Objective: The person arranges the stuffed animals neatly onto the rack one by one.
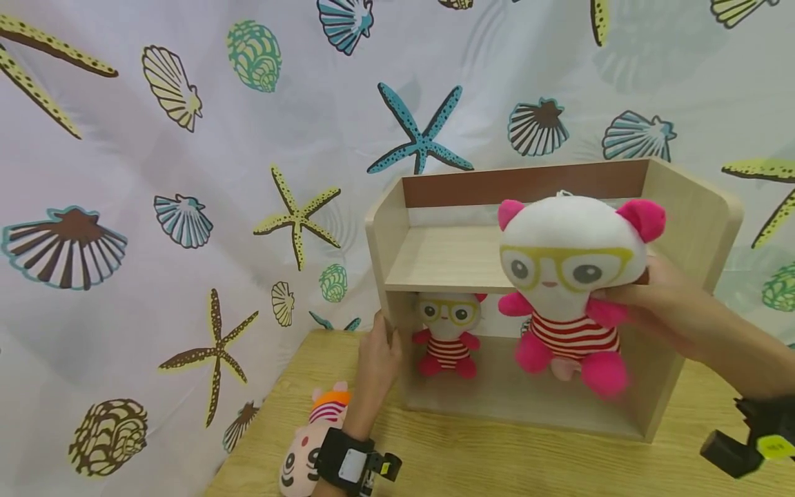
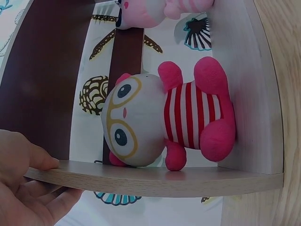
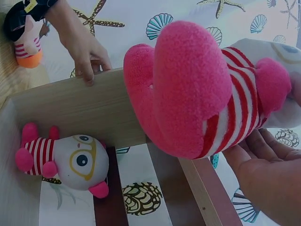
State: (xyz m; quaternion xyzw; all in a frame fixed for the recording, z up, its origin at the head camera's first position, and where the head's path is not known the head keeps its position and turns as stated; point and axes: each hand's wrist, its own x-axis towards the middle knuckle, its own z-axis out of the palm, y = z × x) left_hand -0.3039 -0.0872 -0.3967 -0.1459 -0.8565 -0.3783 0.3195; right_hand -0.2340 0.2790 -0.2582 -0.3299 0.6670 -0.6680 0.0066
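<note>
My right hand [image 1: 661,307] grips a panda plush toy [image 1: 574,276] by its side, in front of the shelf's right half. The toy has pink ears and limbs, yellow glasses and a red-and-white striped body. With thumb and fingers on opposite faces, my left hand [image 2: 28,176] holds the left side panel [image 2: 155,181] of a small wooden shelf [image 1: 459,259]. A matching panda plush [image 1: 448,331] sits upright in the lower compartment, against the left panel. Another pink plush [image 2: 155,12] is in the same compartment, mostly hidden in the head view behind the held panda.
On the wooden table [image 1: 484,462], a plush with an orange-and-striped outfit [image 1: 310,442] lies left of the shelf, partly behind my left forearm. A white cloth [image 1: 236,152] printed with shells and starfish hangs behind. The shelf's upper board [image 1: 456,255] spans between its two side panels.
</note>
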